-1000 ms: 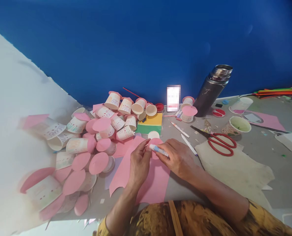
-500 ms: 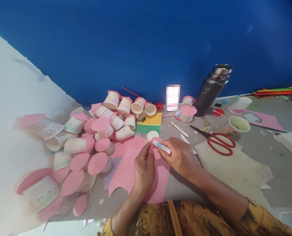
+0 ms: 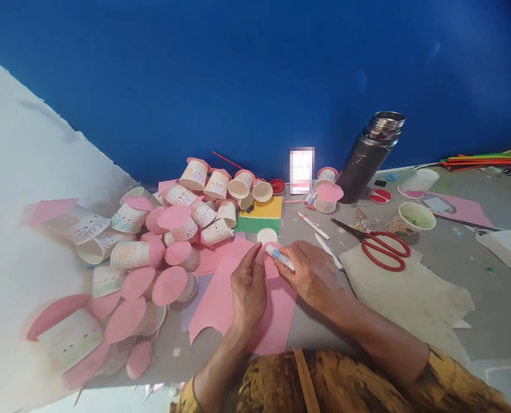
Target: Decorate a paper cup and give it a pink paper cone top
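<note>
My right hand [image 3: 313, 274] grips a white and blue glue stick [image 3: 280, 258], whose tip meets a pink paper piece, apparently a disc [image 3: 274, 271]. That piece is pinched at its edge between the thumb and fingers of my left hand [image 3: 247, 292]. Just beyond my fingertips stands a white paper cup [image 3: 267, 235], mostly hidden. Below both hands lies a large cut sheet of pink paper [image 3: 276, 327]. Red-handled scissors [image 3: 384, 249], blades apart, rest to the right of my right hand.
Many decorated paper cups with pink discs [image 3: 182, 223] crowd the left side. A dark steel flask [image 3: 367, 163] stands at the back right, a cup with green inside [image 3: 416, 217] in front of it. Markers [image 3: 313, 225], paper scraps and a lit screen [image 3: 301, 171] are behind my hands.
The glue stick and my right hand have shifted slightly left and down across the pink disc. My left fingers have straightened a little.
</note>
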Demonstrator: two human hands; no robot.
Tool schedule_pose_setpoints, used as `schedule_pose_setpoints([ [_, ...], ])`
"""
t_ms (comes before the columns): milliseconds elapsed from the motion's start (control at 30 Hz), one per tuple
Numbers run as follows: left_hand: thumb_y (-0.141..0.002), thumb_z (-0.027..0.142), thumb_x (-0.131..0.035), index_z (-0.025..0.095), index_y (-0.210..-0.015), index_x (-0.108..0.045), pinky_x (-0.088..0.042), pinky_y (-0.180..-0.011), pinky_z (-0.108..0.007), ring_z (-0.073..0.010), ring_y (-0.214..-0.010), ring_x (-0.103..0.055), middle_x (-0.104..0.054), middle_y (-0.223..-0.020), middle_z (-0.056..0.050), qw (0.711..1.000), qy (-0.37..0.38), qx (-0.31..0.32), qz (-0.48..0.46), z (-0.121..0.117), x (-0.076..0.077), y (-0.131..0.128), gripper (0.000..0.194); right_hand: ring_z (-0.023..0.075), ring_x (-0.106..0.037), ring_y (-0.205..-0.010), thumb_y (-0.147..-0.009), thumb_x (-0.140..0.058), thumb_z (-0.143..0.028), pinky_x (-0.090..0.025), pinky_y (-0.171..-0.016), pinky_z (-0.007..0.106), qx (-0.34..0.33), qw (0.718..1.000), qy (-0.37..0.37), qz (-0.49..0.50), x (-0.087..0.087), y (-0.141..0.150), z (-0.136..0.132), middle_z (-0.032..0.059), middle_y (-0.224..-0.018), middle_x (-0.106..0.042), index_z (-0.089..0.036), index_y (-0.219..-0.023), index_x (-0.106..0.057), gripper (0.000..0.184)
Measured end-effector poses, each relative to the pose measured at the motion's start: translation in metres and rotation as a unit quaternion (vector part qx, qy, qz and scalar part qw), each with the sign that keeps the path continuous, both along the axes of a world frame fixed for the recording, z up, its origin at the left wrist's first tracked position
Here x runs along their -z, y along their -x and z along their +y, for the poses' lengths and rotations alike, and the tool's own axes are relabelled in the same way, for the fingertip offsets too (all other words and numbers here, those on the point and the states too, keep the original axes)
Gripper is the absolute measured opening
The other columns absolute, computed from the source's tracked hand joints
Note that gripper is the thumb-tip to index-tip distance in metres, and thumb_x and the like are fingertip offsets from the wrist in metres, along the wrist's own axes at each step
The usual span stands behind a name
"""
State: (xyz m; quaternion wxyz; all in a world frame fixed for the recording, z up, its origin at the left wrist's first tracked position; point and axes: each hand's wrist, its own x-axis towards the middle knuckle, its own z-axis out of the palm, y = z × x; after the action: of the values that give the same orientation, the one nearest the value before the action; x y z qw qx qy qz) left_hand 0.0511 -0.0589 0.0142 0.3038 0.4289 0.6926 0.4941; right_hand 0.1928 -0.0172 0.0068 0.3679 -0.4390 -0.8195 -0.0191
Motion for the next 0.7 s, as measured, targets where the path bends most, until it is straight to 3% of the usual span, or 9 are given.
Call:
schedule_pose_setpoints([
  [100, -0.087, 0.031, -0.06, 0.019, -0.126, -0.071, -0.038, -0.059, -0.025, -0.0124, -0.059, -0.045, -0.054, -0.064, 0.004, 0.998, 0.029, 0.0, -0.062, 0.0, -0.002, 0.004, 0.042, 0.0185, -0.066, -0.069, -0.096, -0.062, -0.036, -0.042, -0.064, 0.029, 0.014, 0.996, 0.037, 0.084, -0.002, -0.004, 0.004, 0.0043, -0.074, -0.073, -0.02, -0.091, -0.07, 0.019],
  [200, -0.082, 0.028, -0.064, 0.018, -0.125, -0.07, -0.034, -0.056, -0.023, -0.01, -0.057, -0.041, -0.052, -0.064, 0.005, 0.976, 0.049, 0.034, -0.21, 0.002, -0.004, 0.009, 0.044, 0.0177, -0.065, -0.068, -0.093, -0.062, -0.042, -0.046, -0.064, 0.029, 0.04, 0.967, 0.133, 0.213, -0.006, -0.011, 0.01, 0.005, -0.084, -0.076, -0.021, -0.097, -0.068, 0.023],
  [333, -0.073, 0.024, -0.071, 0.013, -0.117, -0.072, -0.041, -0.063, -0.024, -0.0117, -0.068, -0.053, -0.065, -0.081, -0.002, 0.914, 0.051, 0.071, -0.397, 0.005, -0.005, 0.01, 0.045, 0.017, -0.064, -0.067, -0.09, -0.06, -0.053, -0.048, -0.058, 0.028, 0.013, 0.877, 0.304, 0.371, -0.01, -0.023, 0.025, 0.007, -0.094, -0.076, -0.02, -0.105, -0.063, 0.036],
  [433, -0.071, 0.022, -0.071, 0.013, -0.114, -0.074, -0.043, -0.065, -0.025, -0.0124, -0.069, -0.056, -0.068, -0.082, -0.003, 0.907, 0.056, 0.08, -0.41, 0.004, -0.004, 0.01, 0.043, 0.0164, -0.061, -0.068, -0.084, -0.065, -0.054, -0.048, -0.056, 0.026, -0.023, 0.813, 0.391, 0.431, -0.009, -0.027, 0.033, 0.0052, -0.091, -0.072, -0.02, -0.106, -0.063, 0.04],
  [500, -0.072, 0.021, -0.069, 0.014, -0.112, -0.075, -0.044, -0.067, -0.026, -0.0133, -0.071, -0.058, -0.067, -0.078, -0.002, 0.926, 0.054, 0.086, -0.365, 0.002, -0.002, 0.011, 0.041, 0.015, -0.056, -0.064, -0.081, -0.068, -0.05, -0.045, -0.054, 0.025, -0.029, 0.811, 0.414, 0.412, -0.006, -0.028, 0.036, 0.0009, -0.082, -0.067, -0.021, -0.101, -0.066, 0.036],
  [600, -0.073, 0.019, -0.065, 0.015, -0.108, -0.075, -0.044, -0.066, -0.026, -0.0138, -0.067, -0.058, -0.065, -0.068, 0.001, 0.954, 0.076, 0.1, -0.271, 0.0, 0.004, 0.014, 0.038, 0.0148, -0.049, -0.061, -0.077, -0.071, -0.046, -0.04, -0.055, 0.026, -0.019, 0.841, 0.403, 0.359, -0.004, -0.028, 0.038, -0.0033, -0.067, -0.057, -0.021, -0.087, -0.068, 0.028],
  [700, -0.071, 0.019, -0.063, 0.015, -0.099, -0.075, -0.048, -0.072, -0.028, -0.0166, -0.075, -0.065, -0.071, -0.076, -0.002, 0.964, 0.096, 0.129, -0.212, -0.001, 0.006, 0.015, 0.03, 0.0155, -0.048, -0.061, -0.077, -0.071, -0.045, -0.039, -0.057, 0.026, 0.008, 0.855, 0.393, 0.338, -0.004, -0.027, 0.039, -0.0038, -0.062, -0.053, -0.02, -0.081, -0.068, 0.025],
])
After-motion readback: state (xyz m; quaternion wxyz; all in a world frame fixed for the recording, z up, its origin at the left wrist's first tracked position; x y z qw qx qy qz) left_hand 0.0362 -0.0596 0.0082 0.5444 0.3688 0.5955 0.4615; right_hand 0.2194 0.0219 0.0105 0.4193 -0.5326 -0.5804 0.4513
